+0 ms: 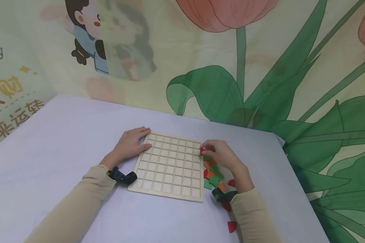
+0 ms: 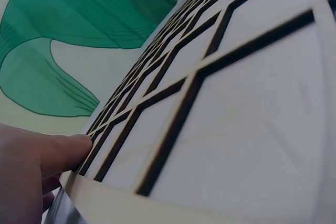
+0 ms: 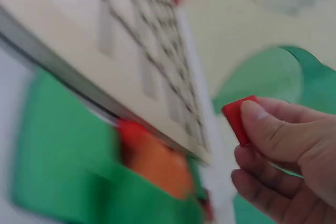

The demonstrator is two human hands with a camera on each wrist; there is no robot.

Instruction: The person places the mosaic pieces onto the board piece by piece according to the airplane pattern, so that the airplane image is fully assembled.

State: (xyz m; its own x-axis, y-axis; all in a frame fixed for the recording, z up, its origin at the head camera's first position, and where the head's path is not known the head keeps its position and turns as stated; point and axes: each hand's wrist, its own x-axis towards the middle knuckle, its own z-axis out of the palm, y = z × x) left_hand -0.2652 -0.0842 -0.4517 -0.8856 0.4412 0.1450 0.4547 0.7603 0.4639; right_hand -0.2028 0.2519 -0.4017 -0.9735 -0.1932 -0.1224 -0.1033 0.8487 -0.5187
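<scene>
A square wooden grid board (image 1: 170, 168) with rows of shallow square cells lies on the white-covered table. My left hand (image 1: 130, 143) rests at its far left corner, thumb over the rim and fingers along the outer edge; the left wrist view shows the thumb (image 2: 68, 153) on the frame. Between thumb and fingertips, my right hand (image 1: 223, 153) pinches a small red piece (image 3: 239, 119) at the board's right edge. Under and beside that hand lies a loose pile of green pieces (image 1: 215, 180), orange pieces (image 1: 211, 174) and red ones.
Separate red pieces (image 1: 232, 226) lie nearer the front, beside the right forearm. The white tablecloth (image 1: 79, 135) reaches back to a printed backdrop (image 1: 207, 91) with tulips and a cartoon figure. A dark camera (image 1: 223, 195) is strapped to the right wrist, another (image 1: 123, 176) to the left.
</scene>
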